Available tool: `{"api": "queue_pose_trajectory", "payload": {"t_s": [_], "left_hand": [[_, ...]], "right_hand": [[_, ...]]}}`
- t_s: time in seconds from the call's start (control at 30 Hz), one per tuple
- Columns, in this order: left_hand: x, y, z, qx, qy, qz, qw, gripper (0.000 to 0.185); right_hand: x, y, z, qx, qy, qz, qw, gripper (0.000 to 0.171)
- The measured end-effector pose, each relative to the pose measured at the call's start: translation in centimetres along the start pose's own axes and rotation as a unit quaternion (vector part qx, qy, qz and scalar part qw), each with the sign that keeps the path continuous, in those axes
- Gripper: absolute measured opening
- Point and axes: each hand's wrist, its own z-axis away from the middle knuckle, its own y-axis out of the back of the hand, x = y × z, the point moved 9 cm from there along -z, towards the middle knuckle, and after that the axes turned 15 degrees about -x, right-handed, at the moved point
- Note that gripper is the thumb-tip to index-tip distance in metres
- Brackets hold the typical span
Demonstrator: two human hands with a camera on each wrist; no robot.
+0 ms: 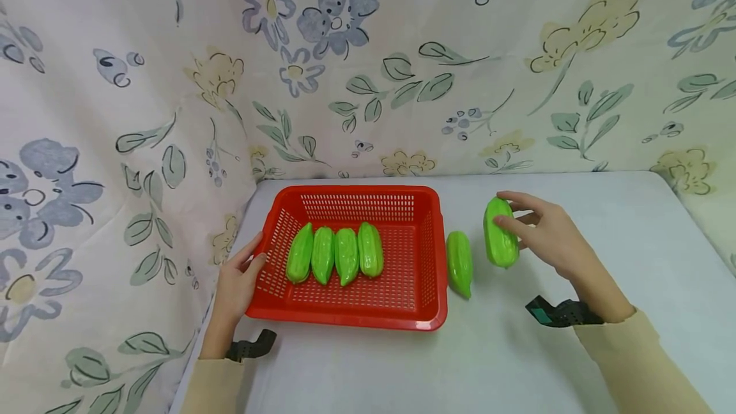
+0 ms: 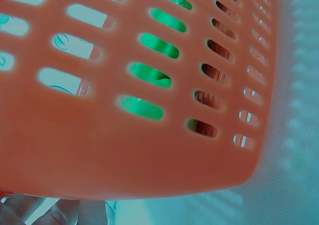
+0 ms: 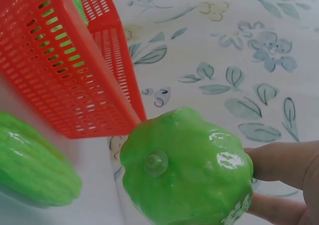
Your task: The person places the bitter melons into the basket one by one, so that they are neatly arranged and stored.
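Observation:
My right hand (image 1: pixel 543 232) pinches a bright green, ridged gourd (image 1: pixel 499 235) between thumb and fingers, holding it upright above the table, right of the red plastic basket (image 1: pixel 345 319). In the right wrist view the held gourd (image 3: pixel 184 168) shows a blunt end with a small pale nub. My left hand (image 1: pixel 237 283) grips the basket's left rim; its fingers (image 2: pixel 60 212) show at the lower edge of the left wrist view. Several similar gourds (image 1: pixel 347 254) lie side by side inside the basket, toward its left. Another gourd (image 1: pixel 459 262) lies on the table against the basket's right side.
The table (image 1: pixel 397 372) has a white cover. Behind it and along its left hangs a floral curtain (image 1: pixel 402 114). White table surface (image 1: pixel 621 222) extends to the right of my right hand.

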Motion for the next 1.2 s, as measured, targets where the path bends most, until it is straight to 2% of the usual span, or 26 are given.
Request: {"api": "queue_pose_trajectory", "payload": {"t_s": [0.3,0.5,0.87,1.2], "left_hand": [[-0.3,-0.2,0.0,-0.003,0.001,-0.002,1.0000,0.052],[-0.4,-0.1,0.0,-0.006,0.005,-0.002,1.0000,0.053],[-0.5,0.0,-0.1,0.000,0.007,0.002,1.0000,0.052],[-0.3,0.0,-0.1,0.000,0.000,0.005,1.0000,0.052]], "right_hand": [[-0.4,0.7,0.1,-0.005,-0.005,-0.012,1.000,0.061],[-1.1,0.2,-0.2,-0.008,0.006,-0.020,1.000,0.060],[-6.0,-3.9,-3.1,-0.039,0.049,-0.061,0.996,0.058],[-8.8,-7.7,-5.9,-0.072,0.071,-0.094,0.991,0.054]]}}
